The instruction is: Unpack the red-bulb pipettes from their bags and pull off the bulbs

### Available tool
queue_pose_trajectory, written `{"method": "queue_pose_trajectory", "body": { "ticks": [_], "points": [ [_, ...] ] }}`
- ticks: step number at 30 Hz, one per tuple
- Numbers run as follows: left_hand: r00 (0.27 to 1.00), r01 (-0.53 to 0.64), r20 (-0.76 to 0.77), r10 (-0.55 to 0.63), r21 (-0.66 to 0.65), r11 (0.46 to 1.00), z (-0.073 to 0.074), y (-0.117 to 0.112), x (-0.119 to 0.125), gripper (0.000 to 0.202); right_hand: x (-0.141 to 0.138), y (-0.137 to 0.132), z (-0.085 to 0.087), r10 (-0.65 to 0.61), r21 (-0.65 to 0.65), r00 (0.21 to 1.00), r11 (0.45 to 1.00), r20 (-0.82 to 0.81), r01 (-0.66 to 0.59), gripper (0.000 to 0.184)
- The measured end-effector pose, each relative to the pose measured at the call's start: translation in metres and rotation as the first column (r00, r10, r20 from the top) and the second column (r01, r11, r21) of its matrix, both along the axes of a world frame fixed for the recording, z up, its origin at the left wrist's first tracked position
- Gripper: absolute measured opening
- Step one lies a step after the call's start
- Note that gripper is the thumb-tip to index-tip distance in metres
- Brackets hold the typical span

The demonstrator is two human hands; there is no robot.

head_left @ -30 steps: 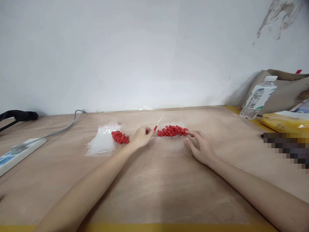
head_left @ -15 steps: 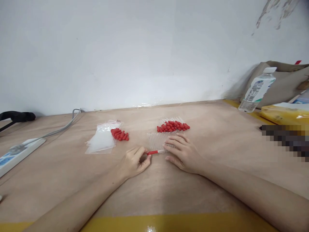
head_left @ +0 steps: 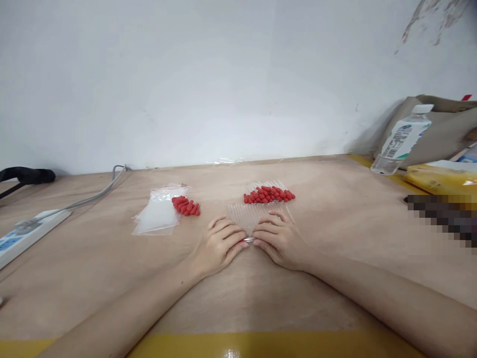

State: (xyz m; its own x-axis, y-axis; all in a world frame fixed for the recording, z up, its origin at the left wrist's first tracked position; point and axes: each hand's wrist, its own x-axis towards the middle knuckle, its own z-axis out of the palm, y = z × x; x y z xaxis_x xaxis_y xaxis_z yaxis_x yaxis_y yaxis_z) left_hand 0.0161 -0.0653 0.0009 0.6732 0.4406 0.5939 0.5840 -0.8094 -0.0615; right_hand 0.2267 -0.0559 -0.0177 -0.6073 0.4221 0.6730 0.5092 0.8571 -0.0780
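Note:
Between my two hands lies a clear glass dropper tube (head_left: 249,239), level above the table's near half. My left hand (head_left: 220,243) is closed over its left end, where a sliver of a red rubber bulb shows; the rest of the bulb is hidden. My right hand (head_left: 280,239) pinches the tube's right part between thumb and fingers. Just beyond the hands is a row of bare clear tubes (head_left: 244,215), side by side, partly covered by my right fingers. Behind that row lie droppers with red bulbs (head_left: 269,195) on them. A small pile of loose red bulbs (head_left: 186,206) sits left.
Clear zip bags (head_left: 158,216) lie beside the loose bulbs. A power strip (head_left: 33,232) with a grey cable (head_left: 91,200) is at far left. On the right stand a plastic bottle (head_left: 400,141) and a grey bag (head_left: 441,132), near a yellow package (head_left: 443,176). A wall closes the back.
My left hand has moved right, close to my right hand, and its fingers now cover the red bulb that showed before. My right hand stays at the tube.

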Motion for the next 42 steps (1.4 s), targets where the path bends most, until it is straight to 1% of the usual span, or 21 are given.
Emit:
{"method": "queue_pose_trajectory", "body": {
  "ticks": [4, 7, 12, 15, 23, 28, 30, 35, 42],
  "points": [
    [0.999, 0.029, 0.029, -0.029, 0.013, 0.999, -0.004, 0.001, -0.001, 0.011, -0.003, -0.001, 0.001, 0.017, -0.03, 1.0, 0.999, 0.015, -0.017, 0.017],
    [0.999, 0.044, 0.029, -0.044, 0.005, 0.999, -0.004, 0.001, -0.001, 0.011, -0.006, -0.001, 0.002, 0.064, -0.033, 0.998, 0.997, -0.009, -0.065, 0.017],
    [0.997, 0.048, -0.049, -0.052, -0.076, 0.996, -0.001, -0.002, 0.0, 0.013, -0.008, -0.001, 0.002, 0.158, -0.064, 0.984, 0.985, -0.077, -0.163, 0.02],
    [0.997, 0.054, -0.055, -0.061, -0.116, 0.992, 0.0, -0.003, 0.0, 0.014, -0.007, -0.001, 0.002, 0.193, -0.06, 0.977, 0.978, -0.09, -0.199, 0.019],
    [0.994, 0.081, -0.051, -0.096, -0.24, 0.967, 0.0, -0.004, -0.001, 0.015, -0.006, -0.005, 0.006, 0.2, 0.019, 0.979, 0.98, -0.052, -0.199, 0.017],
    [0.992, 0.098, -0.045, -0.117, -0.312, 0.945, 0.002, -0.005, -0.003, 0.017, -0.004, -0.006, 0.006, 0.184, 0.084, 0.983, 0.98, -0.008, -0.183, 0.015],
    [0.992, 0.11, -0.031, -0.125, -0.312, 0.944, 0.003, -0.006, -0.003, 0.016, -0.003, -0.007, 0.004, 0.172, 0.12, 0.985, 0.978, 0.007, -0.172, 0.013],
    [0.991, 0.131, 0.005, -0.134, -0.262, 0.956, 0.004, -0.009, -0.005, 0.015, 0.001, -0.006, 0.0, 0.167, 0.216, 0.986, 0.962, 0.013, -0.166, 0.008],
    [0.991, 0.134, 0.016, -0.135, -0.274, 0.952, 0.005, -0.01, -0.007, 0.017, 0.006, -0.006, -0.002, 0.154, 0.284, 0.986, 0.945, 0.055, -0.164, 0.012]
  ]
}}
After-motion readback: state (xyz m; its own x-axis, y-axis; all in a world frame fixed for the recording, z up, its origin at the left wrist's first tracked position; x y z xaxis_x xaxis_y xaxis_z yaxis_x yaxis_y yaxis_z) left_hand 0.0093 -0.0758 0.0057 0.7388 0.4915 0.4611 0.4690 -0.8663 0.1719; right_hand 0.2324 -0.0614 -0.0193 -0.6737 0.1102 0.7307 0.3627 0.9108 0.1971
